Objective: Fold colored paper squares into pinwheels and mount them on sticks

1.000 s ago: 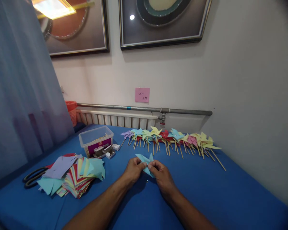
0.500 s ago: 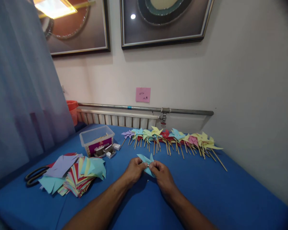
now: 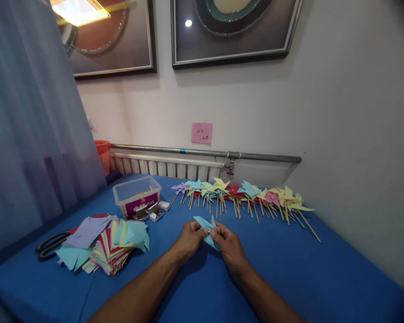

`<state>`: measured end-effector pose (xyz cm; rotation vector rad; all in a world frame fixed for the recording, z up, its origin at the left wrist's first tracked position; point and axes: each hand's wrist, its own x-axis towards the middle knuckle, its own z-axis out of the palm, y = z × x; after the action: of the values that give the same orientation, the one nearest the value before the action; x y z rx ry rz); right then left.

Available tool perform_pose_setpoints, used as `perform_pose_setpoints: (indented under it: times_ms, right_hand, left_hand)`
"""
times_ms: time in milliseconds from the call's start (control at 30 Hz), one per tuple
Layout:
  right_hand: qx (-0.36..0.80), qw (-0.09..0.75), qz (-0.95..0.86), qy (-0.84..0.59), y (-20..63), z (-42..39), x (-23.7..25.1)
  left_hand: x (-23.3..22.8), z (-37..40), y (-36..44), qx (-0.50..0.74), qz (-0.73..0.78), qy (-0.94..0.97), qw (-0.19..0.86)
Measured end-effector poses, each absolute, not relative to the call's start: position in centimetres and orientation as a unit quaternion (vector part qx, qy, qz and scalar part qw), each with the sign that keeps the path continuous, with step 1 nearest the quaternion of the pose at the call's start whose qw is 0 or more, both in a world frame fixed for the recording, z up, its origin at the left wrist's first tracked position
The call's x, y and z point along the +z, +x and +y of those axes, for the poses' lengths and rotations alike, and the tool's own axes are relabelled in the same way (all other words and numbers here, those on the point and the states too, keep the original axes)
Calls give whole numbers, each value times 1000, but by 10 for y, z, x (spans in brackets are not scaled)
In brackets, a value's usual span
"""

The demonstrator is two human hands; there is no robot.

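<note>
Between my two hands, over the blue cloth, is a light-blue paper pinwheel (image 3: 211, 242) with folded blades. My left hand (image 3: 190, 238) pinches it from the left, thumb near its centre. From the right, my right hand (image 3: 228, 242) grips it with thumb and fingers closed. A small shiny spot, perhaps a pin head, shows at the centre between the thumbs; the fingertips partly cover it. Just below the pinwheel a tiny shiny bit (image 3: 208, 254) lies on the cloth.
Finished pinwheels (image 3: 249, 190) on sticks lie in a row at the back. Left are a clear plastic box (image 3: 136, 185) with sticks, small open boxes (image 3: 156, 216), cut coloured paper (image 3: 112, 251) and scissors (image 3: 50, 246). A blue curtain (image 3: 37, 112) hangs at left; a pipe (image 3: 269, 157) runs along the wall.
The whole view has shifted very slightly. Both hands keep the same hold on the light-blue pinwheel, with hardly any visible movement.
</note>
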<state>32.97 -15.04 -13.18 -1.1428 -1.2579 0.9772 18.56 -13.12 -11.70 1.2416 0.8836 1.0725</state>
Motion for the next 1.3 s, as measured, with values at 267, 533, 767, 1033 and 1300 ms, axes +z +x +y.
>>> perform_pose_setpoints:
  times_ms: [267, 533, 767, 1033, 1300]
  right_hand:
    - [402, 556, -541, -486, 328, -151, -130]
    - [385, 552, -551, -493, 325, -156, -130]
    - [370, 562, -542, -504, 320, -159, -125]
    - [438, 613, -443, -486, 319, -153, -135]
    - [461, 612, -440, -467, 320, -151, -138]
  left_hand:
    - [-113, -133, 186, 466, 375, 531, 601]
    - [-116, -132, 186, 466, 388, 516, 605]
    - [-121, -129, 185, 459, 419, 519, 587]
    - [-112, -134, 188, 471, 381, 509, 612]
    - [-116, -132, 187, 463, 395, 511, 607]
